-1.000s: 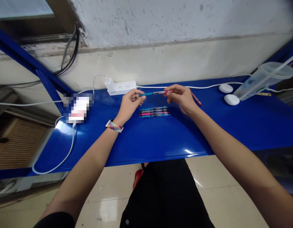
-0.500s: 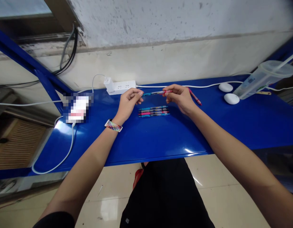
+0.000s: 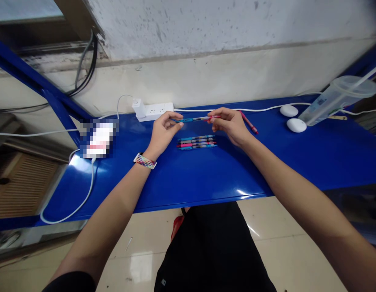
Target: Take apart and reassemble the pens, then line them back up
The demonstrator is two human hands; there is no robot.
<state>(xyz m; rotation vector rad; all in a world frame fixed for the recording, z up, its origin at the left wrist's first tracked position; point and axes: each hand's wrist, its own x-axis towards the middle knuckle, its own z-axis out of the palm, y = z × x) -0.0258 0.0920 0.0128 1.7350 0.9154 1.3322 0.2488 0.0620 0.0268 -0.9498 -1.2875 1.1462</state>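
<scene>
**Two hands are handling one pen [image 3: 200, 118] above a neat row**

The right hand [image 3: 230, 123] is pinching the red end between thumb and fingers, while the left hand [image 3: 163, 127] is keeping its thumb and forefinger around the blue end. Whether those left fingertips are actually gripping or only framing it, I cannot tell. The pen is lying roughly level in the air between the hands, its clear middle showing, just beyond a row of four pens [image 3: 196, 142] that is resting on the blue surface [image 3: 206, 174].

The step in hand is seemingly one of working on, or turning, this single pen (blue at one end and red at the other, an odd pairing). Any next move is probably calling for a firm hold at both ends and a straight line between them, so that nothing is slipping or bending. A red pen-shaped item [image 3: 251, 124] is lying just past the right hand, partly hidden by it, and the row is sitting near enough to be knocked.
</scene>
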